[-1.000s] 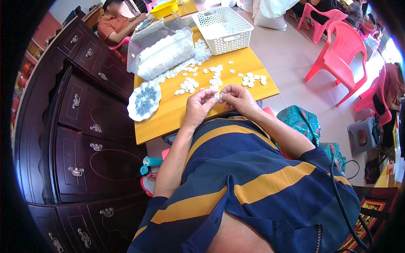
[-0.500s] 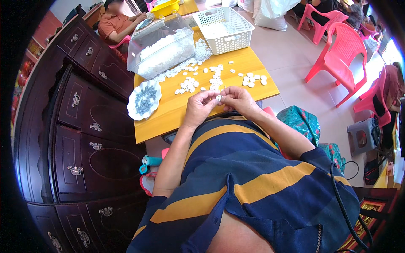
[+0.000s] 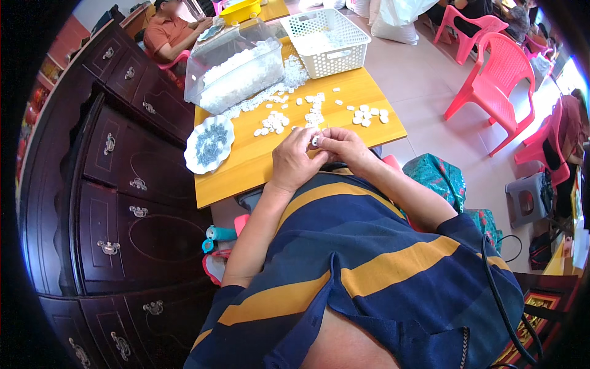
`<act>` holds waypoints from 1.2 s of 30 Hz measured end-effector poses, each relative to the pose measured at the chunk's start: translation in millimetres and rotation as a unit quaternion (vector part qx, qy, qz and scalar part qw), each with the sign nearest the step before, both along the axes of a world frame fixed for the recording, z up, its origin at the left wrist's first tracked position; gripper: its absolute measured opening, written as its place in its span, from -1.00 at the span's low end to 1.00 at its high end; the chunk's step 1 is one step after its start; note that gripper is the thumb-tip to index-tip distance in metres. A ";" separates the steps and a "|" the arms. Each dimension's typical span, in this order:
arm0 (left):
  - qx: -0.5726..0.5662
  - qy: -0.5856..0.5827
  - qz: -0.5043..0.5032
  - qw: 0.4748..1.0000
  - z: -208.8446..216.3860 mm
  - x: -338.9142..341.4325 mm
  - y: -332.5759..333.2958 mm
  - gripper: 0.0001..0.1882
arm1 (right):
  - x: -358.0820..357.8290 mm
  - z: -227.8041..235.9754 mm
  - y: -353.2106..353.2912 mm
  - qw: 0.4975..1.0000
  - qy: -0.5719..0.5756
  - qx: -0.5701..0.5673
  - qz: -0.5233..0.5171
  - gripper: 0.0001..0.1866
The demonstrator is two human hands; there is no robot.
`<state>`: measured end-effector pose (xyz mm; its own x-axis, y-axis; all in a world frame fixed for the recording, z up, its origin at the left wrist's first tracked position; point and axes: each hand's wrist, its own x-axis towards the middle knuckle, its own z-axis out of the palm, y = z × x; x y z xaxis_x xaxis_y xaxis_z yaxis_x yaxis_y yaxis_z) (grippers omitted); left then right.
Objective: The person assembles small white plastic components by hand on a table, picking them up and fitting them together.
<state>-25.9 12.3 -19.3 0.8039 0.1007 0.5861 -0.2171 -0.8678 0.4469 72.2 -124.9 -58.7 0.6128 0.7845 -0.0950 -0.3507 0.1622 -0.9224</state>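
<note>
A small white plastic piece (image 3: 316,141) with a dark spot is pinched between my two hands, just over the table's near edge. My left hand (image 3: 295,161) curls round it from the left, and my right hand (image 3: 345,147) grips it with thumb and forefinger. Most of the piece is covered by fingers. Beyond my hands lie loose small white pieces (image 3: 271,123) in a cluster, with rounded white pieces (image 3: 366,115) to the right. A scalloped white dish (image 3: 192,161) at the left holds many small, dark, thin bits, perhaps metal.
On the wooden table (image 3: 246,166) stand a clear bin (image 3: 195,92) heaped with white pieces and a white perforated basket (image 3: 337,64). Dark drawers (image 3: 104,203) rise close on the left. Pink chairs (image 3: 501,77) stand right. Another person (image 3: 169,34) sits at the far left.
My left hand has rolled over, so its back shows more and its fingers close further round the piece. The piece has turned and shows a dark spot. My right hand has barely moved.
</note>
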 end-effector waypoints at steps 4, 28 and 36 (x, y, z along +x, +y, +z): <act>0.012 0.012 0.017 1.000 0.5 -1.3 -0.6 -0.72 | -0.1 3.1 -2.1 0.999 0.053 0.007 -0.007 -0.83; 0.039 -0.016 0.011 0.999 -5.6 -0.8 1.5 -0.75 | 4.8 -4.0 -4.9 0.999 0.015 -0.026 -0.022 -0.81; 0.044 -0.014 0.002 0.999 -6.3 -0.3 1.2 -0.79 | 3.5 -0.3 -6.9 0.998 0.019 -0.051 -0.029 -0.81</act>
